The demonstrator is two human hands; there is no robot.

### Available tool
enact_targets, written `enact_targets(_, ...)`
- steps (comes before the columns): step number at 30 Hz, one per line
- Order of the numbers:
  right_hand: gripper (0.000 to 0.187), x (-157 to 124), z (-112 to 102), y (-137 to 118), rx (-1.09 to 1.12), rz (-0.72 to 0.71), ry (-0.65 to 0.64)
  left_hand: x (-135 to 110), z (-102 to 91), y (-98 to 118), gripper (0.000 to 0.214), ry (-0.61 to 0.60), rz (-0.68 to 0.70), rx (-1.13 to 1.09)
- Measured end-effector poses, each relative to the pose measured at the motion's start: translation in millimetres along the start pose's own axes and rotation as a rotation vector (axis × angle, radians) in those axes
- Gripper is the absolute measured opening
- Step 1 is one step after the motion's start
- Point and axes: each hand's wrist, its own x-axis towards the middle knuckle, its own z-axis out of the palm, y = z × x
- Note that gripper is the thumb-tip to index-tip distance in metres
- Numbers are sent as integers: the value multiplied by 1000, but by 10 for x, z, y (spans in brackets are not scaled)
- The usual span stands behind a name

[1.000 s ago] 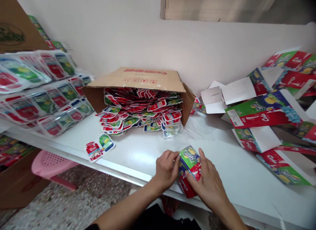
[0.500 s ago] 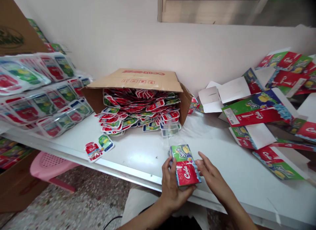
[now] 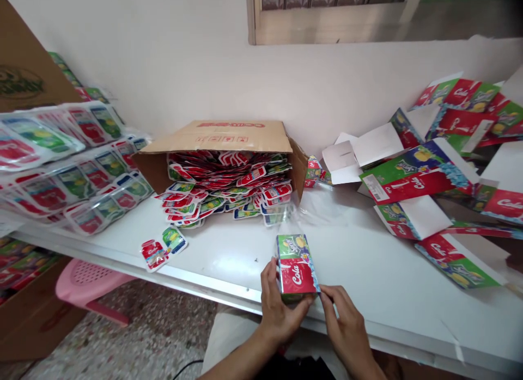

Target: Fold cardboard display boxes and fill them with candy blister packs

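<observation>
A small red and green carton (image 3: 297, 268) printed "Cola" and "Sprite" lies at the front edge of the white table. My left hand (image 3: 280, 304) is wrapped round its left side and near end, with the thumb along the end facing me. At the carton's near right corner, the fingertips of my right hand (image 3: 343, 320) pinch the edge. Whether a flap is between them I cannot make out. Behind the carton, an open cardboard box (image 3: 229, 135) lies on its side, stuffed with loose bottle-printed sachets (image 3: 220, 189).
Unfolded cartons (image 3: 417, 173) are heaped at the right. Strips of sachets (image 3: 73, 167) are stacked at the left. Two loose sachets (image 3: 163, 246) lie near the front edge of the table (image 3: 229, 260). A pink stool (image 3: 90, 285) stands below, and clear plastic (image 3: 322, 206) lies beside the box.
My right hand has moved down from the carton's right side to its near right corner, and its fingers have come together. My left hand still holds the carton. The view has shifted slightly.
</observation>
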Motion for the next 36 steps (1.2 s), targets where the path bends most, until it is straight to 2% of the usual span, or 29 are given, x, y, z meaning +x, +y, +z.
enact_targets(3, 20, -108, 44, 52, -64, -136, 77, 2, -32, 0, 97, -52, 15, 23)
enact_targets(6, 19, -123, 66, 87, -87, -224, 111, 141, -146, -2, 102, -71, 167, 67)
enact_targets(8, 20, -115, 78, 73, -82, -263, 101, 308, -252, -8, 106, -179, 325, 107)
enact_targets(10, 22, -116, 100, 27, -65, -291, 92, 467, -348, -22, 102, -404, 431, 140)
enact_targets(12, 22, -135, 135, -30, -53, -296, 102, 556, -412, -53, 91, -513, 458, 158)
enact_targets(13, 22, -149, 157, -52, -45, -296, 102, 567, -430, -77, 85, -512, 452, 153)
enact_targets(16, 21, -186, 230, -30, -5, -318, 81, 513, -454, -192, 76, -398, 392, 81)
enact_targets(17, 26, -185, 258, 11, 0, -308, 89, 488, -462, -244, 75, -357, 362, 52)
enact_targets(20, 71, -113, 356, 194, -58, -172, 101, 452, -501, -420, 73, -254, 257, -25)
enact_targets(22, 84, -23, 440, 304, -101, -125, -3, 459, -536, -524, 70, -225, 193, -77)
enact_targets(24, 77, 58, 532, 361, -105, -158, -102, 472, -563, -594, 66, -213, 139, -120)
enact_targets(25, 71, 84, 575, 369, -97, -182, -113, 476, -569, -614, 67, -210, 118, -133)
enact_targets(28, 62, 82, 673, 349, -56, -215, -46, 466, -556, -642, 82, -175, 52, -147)
enact_targets(30, 55, 41, 707, 341, -1, -207, -1, 443, -524, -669, 89, -138, -55, -187)
enact_targets(33, 47, 1, 732, 384, 170, -49, 72, 397, -469, -768, 86, -87, -282, -301)
enact_targets(36, 48, 68, 747, 455, 339, 132, 92, 359, -432, -895, 82, -55, -385, -359)
